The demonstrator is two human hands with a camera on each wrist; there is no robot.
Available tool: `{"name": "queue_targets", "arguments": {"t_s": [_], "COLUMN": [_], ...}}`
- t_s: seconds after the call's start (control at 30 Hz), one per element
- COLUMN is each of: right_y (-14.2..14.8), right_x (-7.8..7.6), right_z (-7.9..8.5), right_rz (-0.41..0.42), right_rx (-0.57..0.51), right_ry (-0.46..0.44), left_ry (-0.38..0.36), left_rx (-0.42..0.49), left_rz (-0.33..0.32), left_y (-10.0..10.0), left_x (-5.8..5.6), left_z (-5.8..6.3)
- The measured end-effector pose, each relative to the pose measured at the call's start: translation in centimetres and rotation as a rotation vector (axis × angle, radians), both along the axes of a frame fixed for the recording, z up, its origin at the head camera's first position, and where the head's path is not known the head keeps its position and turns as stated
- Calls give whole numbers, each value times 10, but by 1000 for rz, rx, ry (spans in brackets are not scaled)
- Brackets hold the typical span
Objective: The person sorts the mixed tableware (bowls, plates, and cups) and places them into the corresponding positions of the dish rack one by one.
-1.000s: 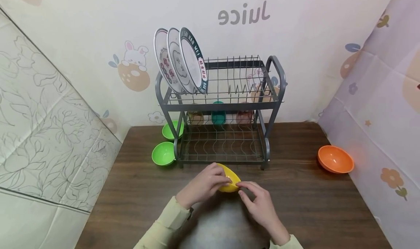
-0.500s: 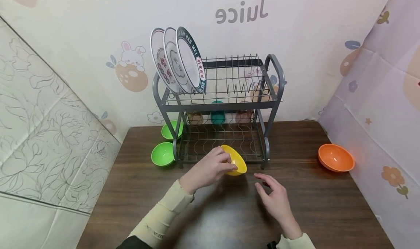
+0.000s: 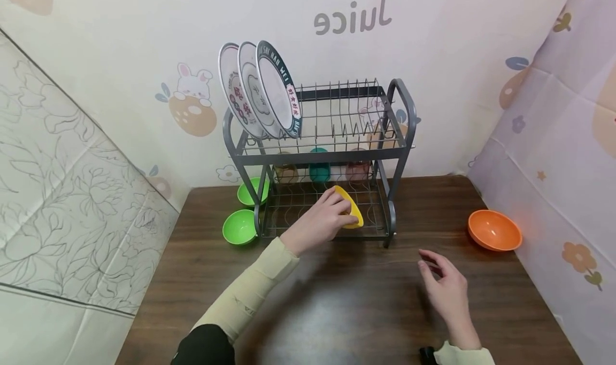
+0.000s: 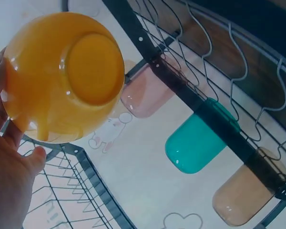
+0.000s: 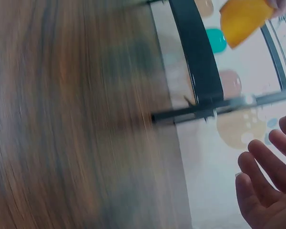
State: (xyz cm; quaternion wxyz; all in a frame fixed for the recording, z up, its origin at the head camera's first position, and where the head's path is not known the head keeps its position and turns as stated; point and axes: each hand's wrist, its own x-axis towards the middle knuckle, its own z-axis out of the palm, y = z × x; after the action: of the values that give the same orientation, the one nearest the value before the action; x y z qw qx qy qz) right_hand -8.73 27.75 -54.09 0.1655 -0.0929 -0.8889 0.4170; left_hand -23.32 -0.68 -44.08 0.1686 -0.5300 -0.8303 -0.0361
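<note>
My left hand [image 3: 323, 218] grips a yellow bowl [image 3: 353, 211] by its rim, tilted steeply on its side. In the head view the bowl overlaps the front of the lower tier of a grey dish rack [image 3: 322, 155]. The left wrist view shows the bowl's round base [image 4: 94, 68], with the fingers and thumb at its edge. My right hand [image 3: 446, 290] holds nothing, its fingers loosely bent, over the table between the rack and an orange bowl [image 3: 494, 230]. Three cups stand at the back of the lower tier, among them a teal cup [image 4: 202, 136].
Three plates lean in the upper tier's left end, the front one a green-rimmed plate [image 3: 279, 90]. Left of the rack on the wooden table [image 3: 337, 311] are two green bowls, the nearer green bowl [image 3: 239, 227] beside the rack's leg. A printed wall covering rises behind.
The right hand has let go of the yellow bowl and moved right. My left hand has carried the bowl forward and slightly right, up to the rack's lower tier.
</note>
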Motion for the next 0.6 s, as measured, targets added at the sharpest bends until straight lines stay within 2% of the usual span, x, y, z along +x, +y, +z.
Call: {"name": "queue_targets", "arguments": {"t_s": [0.27,0.4,0.6], "right_y": [25,29,31], "right_x": [5,7,10], "right_z": [5,4,4], "right_rz": [-75,-93,-100], "right_rx": [-7,-1,1], "right_ry": [23,12,-11], "left_ry": [-17,-27,-10], "left_rx": [-68,-109,-177], "left_rz": [36,50,22], "left_y": [19,26,36], "left_x": [-19,-27,-36], "left_z": [-6,-15,-29]}}
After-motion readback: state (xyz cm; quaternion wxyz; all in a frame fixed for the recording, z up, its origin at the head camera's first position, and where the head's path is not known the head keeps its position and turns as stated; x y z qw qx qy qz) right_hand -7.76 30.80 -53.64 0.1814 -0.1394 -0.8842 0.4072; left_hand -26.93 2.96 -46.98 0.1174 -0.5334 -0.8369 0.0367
